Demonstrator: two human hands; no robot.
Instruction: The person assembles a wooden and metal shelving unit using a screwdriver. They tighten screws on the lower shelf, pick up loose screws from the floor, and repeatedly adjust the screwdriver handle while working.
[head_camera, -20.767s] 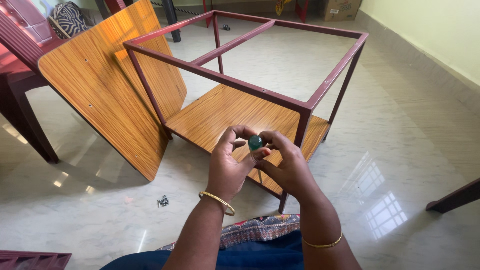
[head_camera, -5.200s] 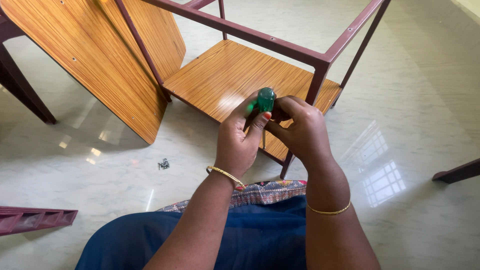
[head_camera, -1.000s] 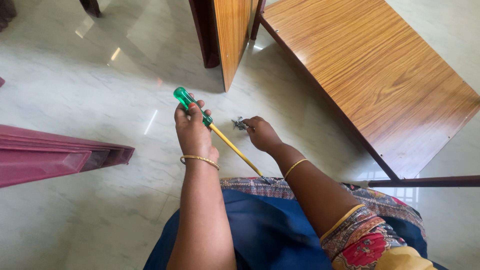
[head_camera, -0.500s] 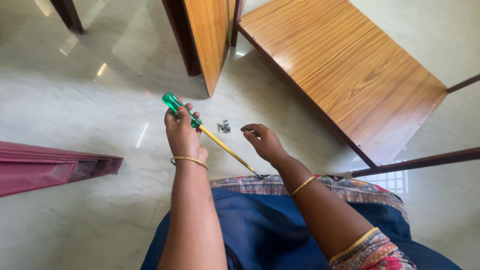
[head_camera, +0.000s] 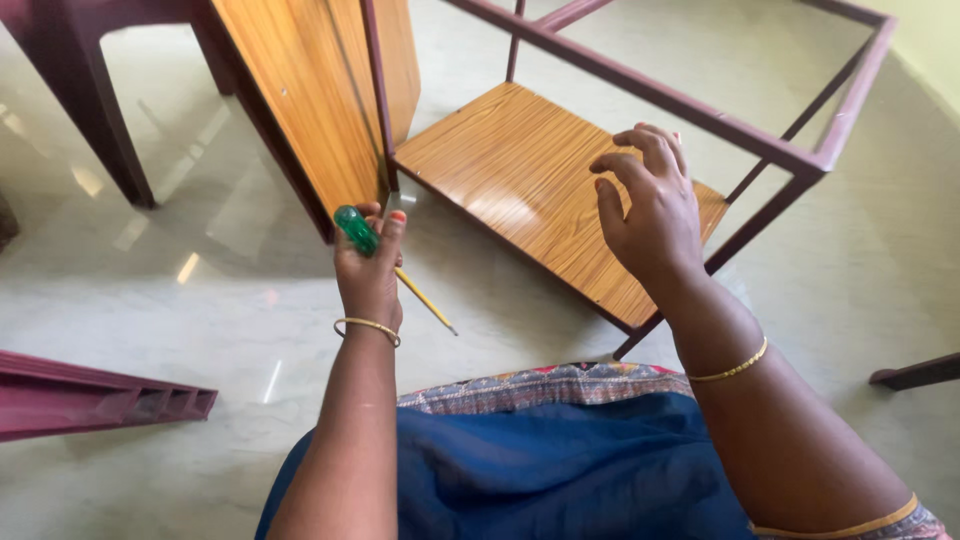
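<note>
My left hand (head_camera: 368, 268) grips a screwdriver (head_camera: 385, 259) with a green handle and a yellow shaft that points down to the right, above the pale floor. My right hand (head_camera: 648, 208) is raised over the wooden shelf board (head_camera: 520, 170) of a maroon metal frame (head_camera: 700, 110), fingers curled and close together; whether something small is pinched in them I cannot tell. A loose wooden panel (head_camera: 300, 100) leans upright just behind my left hand, against the frame's near post.
A dark maroon table leg (head_camera: 90, 110) stands at the upper left. A maroon metal rail (head_camera: 90, 395) lies on the floor at the left. Another dark leg (head_camera: 915, 372) shows at the right edge. My blue-clothed lap fills the bottom.
My right hand has left the small screws on the floor and risen over the shelf board. The view has swung up to the frame; the left hand still holds the screwdriver.
</note>
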